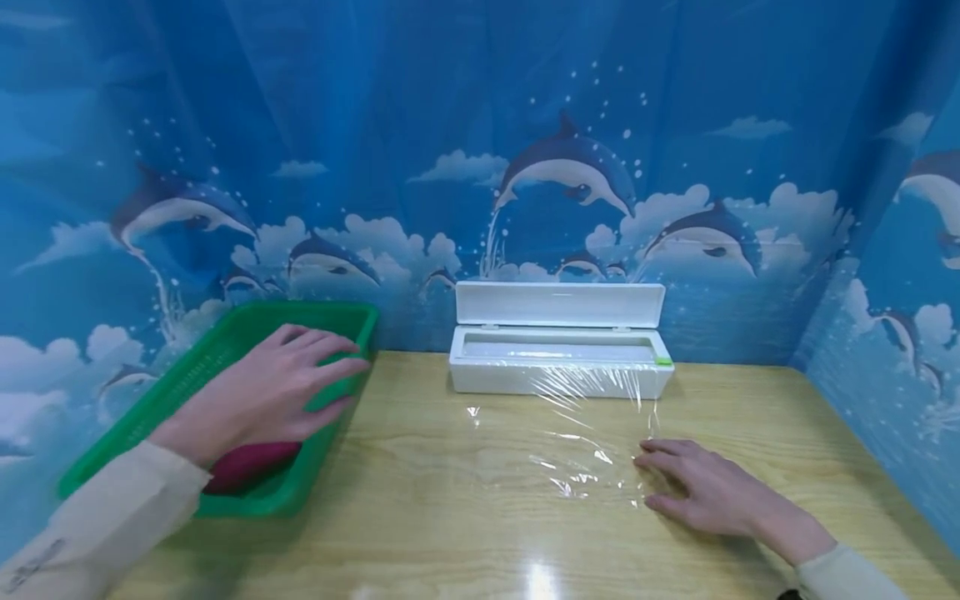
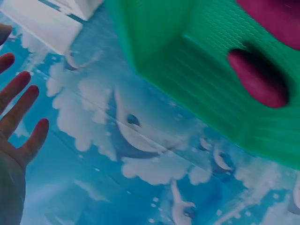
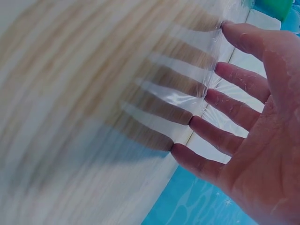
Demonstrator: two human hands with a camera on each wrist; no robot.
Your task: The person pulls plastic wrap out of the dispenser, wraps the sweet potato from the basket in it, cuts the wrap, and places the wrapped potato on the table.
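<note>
A blue sheet [image 1: 420, 108] printed with leaping dolphins and clouds spans the 12 o'clock side and turns down the 3 o'clock side of the head view. Below it the wood-grain bench [image 1: 420, 542] spreads across the 6 o'clock half, glossy, with a bright glare spot near its front. The green basket [image 1: 318, 462], its inner wall patterned with mesh, sits between 8 and 9 o'clock. A sheet of clear film [image 1: 577, 458] runs from the box toward 5 o'clock over the bench, creased and glinting; its left edge is hard to make out. The white box [image 1: 487, 375] stands just right of centre, toward 4 o'clock, its hinged lid [image 1: 558, 305] tipped up at the back. The left hand [image 1: 277, 387] is over the basket, fingers spread and loose — it grasps nothing. At 4 o'clock the right hand [image 1: 705, 487] is likewise unclenched, fingers stretched apart, their tips touching down at the film's right edge; no pinch shows. Two oblong pinkish-purple pieces lie in the basket: the nearer piece [image 1: 251, 465] at 8 o'clock, partly under the left hand, and the smaller-looking piece [image 2: 260, 79], seen whole from the left wrist, apart from the fingers. Smallest, a bright green tab [image 1: 663, 361] marks the box's 3 o'clock end.
</note>
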